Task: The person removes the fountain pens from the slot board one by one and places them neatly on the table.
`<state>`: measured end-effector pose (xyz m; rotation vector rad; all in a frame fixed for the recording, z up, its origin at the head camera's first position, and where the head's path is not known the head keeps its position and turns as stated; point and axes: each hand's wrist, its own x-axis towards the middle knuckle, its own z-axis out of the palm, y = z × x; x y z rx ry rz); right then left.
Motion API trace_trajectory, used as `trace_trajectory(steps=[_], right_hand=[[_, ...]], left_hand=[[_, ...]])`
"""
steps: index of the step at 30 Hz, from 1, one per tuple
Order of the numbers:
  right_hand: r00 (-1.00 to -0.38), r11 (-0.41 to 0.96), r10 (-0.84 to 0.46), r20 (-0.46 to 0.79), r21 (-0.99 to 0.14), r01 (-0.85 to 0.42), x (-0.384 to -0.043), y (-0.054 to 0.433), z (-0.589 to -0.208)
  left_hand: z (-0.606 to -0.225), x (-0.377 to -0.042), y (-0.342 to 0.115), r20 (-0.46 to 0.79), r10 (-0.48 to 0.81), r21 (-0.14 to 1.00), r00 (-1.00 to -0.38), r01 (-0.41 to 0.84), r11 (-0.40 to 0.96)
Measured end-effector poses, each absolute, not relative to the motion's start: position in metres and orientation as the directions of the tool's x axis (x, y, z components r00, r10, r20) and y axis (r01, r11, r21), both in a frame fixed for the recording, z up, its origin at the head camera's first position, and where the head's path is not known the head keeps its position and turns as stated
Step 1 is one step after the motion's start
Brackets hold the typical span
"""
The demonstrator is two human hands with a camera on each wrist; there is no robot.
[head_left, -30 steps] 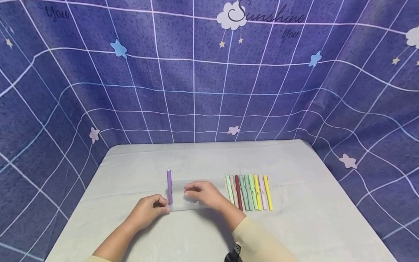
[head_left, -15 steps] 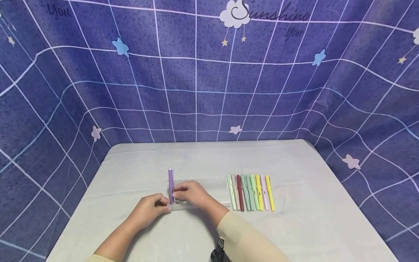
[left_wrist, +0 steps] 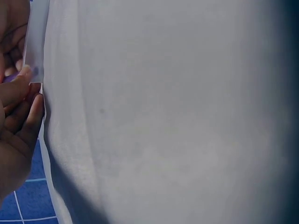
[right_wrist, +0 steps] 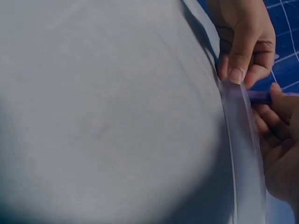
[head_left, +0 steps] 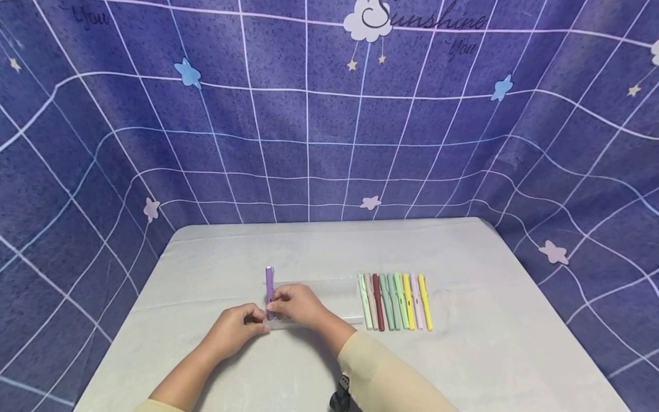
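A clear plastic pen stand (head_left: 334, 294) lies lengthwise on the table, with a purple pen (head_left: 269, 277) across its left end. At the near left corner my left hand (head_left: 234, 332) pinches the stand; in the right wrist view the thumb of this left hand (right_wrist: 245, 42) lies on the stand's edge (right_wrist: 245, 177). My right hand (head_left: 301, 303) reaches over the stand and pinches the lower part of the purple pen between thumb and fingers. The pen's near end is partly hidden by the fingers in the head view.
Right of the stand, several pens lie side by side: light green, pale pink, a dark red pen (head_left: 378, 302), grey-green, yellow and lilac. A white cloth covers the table (head_left: 247, 246). Blue patterned curtains (head_left: 329, 126) stand behind and at both sides.
My right hand has moved left from over the middle of the stand and taken hold of the purple pen. My left hand has stayed at the stand's corner.
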<state>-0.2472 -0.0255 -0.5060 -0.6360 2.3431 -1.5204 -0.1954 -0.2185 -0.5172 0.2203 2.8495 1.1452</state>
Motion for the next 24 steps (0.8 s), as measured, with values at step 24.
trace_trajectory(steps=[24], right_hand=[[-0.912, 0.292, -0.409, 0.026, -0.943, -0.158, -0.239, 0.008, -0.504]], left_hand=[[-0.52, -0.195, -0.217, -0.009, 0.134, 0.682, -0.991, 0.092, 0.725]])
